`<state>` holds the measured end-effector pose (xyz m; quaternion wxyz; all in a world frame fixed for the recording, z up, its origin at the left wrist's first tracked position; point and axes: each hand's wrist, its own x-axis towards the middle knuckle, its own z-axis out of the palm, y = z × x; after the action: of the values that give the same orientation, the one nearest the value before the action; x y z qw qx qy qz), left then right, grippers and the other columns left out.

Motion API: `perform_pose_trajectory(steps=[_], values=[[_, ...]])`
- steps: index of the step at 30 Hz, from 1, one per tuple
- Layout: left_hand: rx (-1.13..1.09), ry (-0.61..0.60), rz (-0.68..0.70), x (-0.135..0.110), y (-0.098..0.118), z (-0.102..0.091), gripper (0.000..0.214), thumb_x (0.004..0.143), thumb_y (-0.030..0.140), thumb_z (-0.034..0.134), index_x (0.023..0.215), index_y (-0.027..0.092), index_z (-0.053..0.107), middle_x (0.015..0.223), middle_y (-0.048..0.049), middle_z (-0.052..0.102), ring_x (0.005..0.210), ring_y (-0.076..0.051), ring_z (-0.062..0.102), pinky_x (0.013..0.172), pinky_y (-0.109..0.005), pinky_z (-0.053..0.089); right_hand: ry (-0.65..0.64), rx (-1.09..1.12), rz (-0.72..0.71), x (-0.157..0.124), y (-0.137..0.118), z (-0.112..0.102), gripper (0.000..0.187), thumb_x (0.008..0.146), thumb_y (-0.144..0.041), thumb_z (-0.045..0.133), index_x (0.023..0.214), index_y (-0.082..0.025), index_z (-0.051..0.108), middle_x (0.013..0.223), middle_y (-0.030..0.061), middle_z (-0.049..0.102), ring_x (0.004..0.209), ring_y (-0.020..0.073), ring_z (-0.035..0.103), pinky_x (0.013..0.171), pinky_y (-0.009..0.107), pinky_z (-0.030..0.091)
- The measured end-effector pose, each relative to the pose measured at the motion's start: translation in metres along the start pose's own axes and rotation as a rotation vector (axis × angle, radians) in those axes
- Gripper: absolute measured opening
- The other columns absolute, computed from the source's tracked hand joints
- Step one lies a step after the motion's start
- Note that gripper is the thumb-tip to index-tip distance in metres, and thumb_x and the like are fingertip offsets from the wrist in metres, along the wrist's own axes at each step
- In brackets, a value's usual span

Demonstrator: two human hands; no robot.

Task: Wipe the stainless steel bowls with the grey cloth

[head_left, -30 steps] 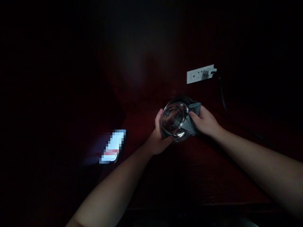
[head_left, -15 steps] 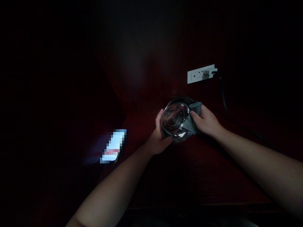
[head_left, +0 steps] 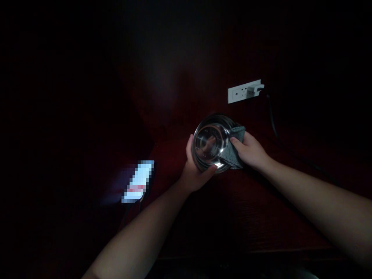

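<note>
A shiny round metal bowl (head_left: 207, 143) is held up with its inside towards me; small droplets or spots show on its bottom. My left hand (head_left: 196, 172) grips the bowl's left side, thumb over the lower rim and fingers behind the wall. On the right rim lies a grey-green cloth (head_left: 233, 151), folded over the edge. My right hand (head_left: 250, 149) pinches this cloth against the bowl, its thumb on the inner side. The other fingers of the right hand are hidden behind the cloth.
A lit phone (head_left: 138, 181), its screen blurred out, lies at the left. On the back wall is a white socket panel (head_left: 244, 92) with a plug in it. From there a black cable (head_left: 272, 118) runs down to the right. The dark red table (head_left: 247, 217) is dimly lit.
The bowl has shifted slightly left and turned, so its inside faces me more. More of the cloth shows on the right rim. Both hands keep their hold.
</note>
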<state>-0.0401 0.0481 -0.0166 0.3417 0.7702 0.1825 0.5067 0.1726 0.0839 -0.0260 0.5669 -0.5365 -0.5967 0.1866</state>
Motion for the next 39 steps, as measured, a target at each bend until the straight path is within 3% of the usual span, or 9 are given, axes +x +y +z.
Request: perform_pose_trajectory(steps=[9, 18, 24, 30, 34, 39], values=[[0.028, -0.036, -0.04, 0.002, -0.008, -0.006, 0.097, 0.087, 0.039, 0.061, 0.151, 0.02, -0.01, 0.145, -0.0203, 0.046, 0.137, -0.032, 0.042, 0.117, -0.056, 0.028, 0.008, -0.058, -0.043, -0.001, -0.003, -0.003, 0.023, 0.083, -0.032, 0.054, 0.101, -0.02, 0.061, 0.103, 0.0102, 0.07, 0.096, 0.0303, 0.065, 0.09, 0.052, 0.05], [0.025, -0.11, -0.007, 0.003, -0.011, -0.009, 0.097, 0.087, 0.041, 0.061, 0.151, 0.022, -0.009, 0.155, -0.0211, 0.031, 0.143, -0.031, 0.034, 0.119, -0.053, 0.025, 0.025, -0.124, -0.088, 0.002, -0.003, -0.007, 0.022, 0.082, -0.032, 0.055, 0.101, -0.02, 0.06, 0.102, 0.0106, 0.069, 0.097, 0.0312, 0.065, 0.09, 0.053, 0.049], [0.045, -0.066, 0.005, 0.0, -0.013, -0.007, 0.101, 0.083, 0.041, 0.065, 0.152, 0.023, -0.007, 0.153, -0.0188, 0.035, 0.142, -0.032, 0.035, 0.119, -0.054, 0.025, 0.029, -0.067, -0.097, 0.003, -0.004, -0.008, 0.017, 0.082, -0.032, 0.056, 0.095, -0.022, 0.061, 0.099, 0.0092, 0.07, 0.094, 0.0302, 0.066, 0.088, 0.052, 0.051], [0.066, 0.045, -0.028, -0.004, -0.008, -0.001, 0.107, 0.082, 0.039, 0.068, 0.15, 0.025, -0.014, 0.153, -0.0172, 0.034, 0.145, -0.032, 0.03, 0.12, -0.052, 0.024, -0.026, 0.144, 0.033, 0.001, 0.002, -0.002, 0.021, 0.085, -0.038, 0.054, 0.097, -0.021, 0.061, 0.094, 0.0075, 0.07, 0.088, 0.0276, 0.066, 0.081, 0.05, 0.054], [0.076, 0.015, 0.038, -0.001, -0.004, 0.001, 0.102, 0.086, 0.037, 0.063, 0.15, 0.021, -0.014, 0.148, -0.0192, 0.041, 0.142, -0.03, 0.034, 0.12, -0.052, 0.023, -0.016, 0.067, -0.03, 0.001, 0.002, -0.002, 0.021, 0.084, -0.035, 0.055, 0.099, -0.021, 0.061, 0.1, 0.0081, 0.07, 0.093, 0.028, 0.065, 0.086, 0.052, 0.051], [0.074, -0.026, 0.021, 0.003, -0.005, -0.002, 0.095, 0.089, 0.038, 0.057, 0.149, 0.018, -0.015, 0.147, -0.0219, 0.042, 0.139, -0.03, 0.04, 0.119, -0.055, 0.025, -0.011, 0.013, -0.044, 0.001, 0.003, -0.003, 0.022, 0.084, -0.035, 0.055, 0.101, -0.021, 0.06, 0.101, 0.0082, 0.069, 0.095, 0.0288, 0.065, 0.087, 0.053, 0.051]])
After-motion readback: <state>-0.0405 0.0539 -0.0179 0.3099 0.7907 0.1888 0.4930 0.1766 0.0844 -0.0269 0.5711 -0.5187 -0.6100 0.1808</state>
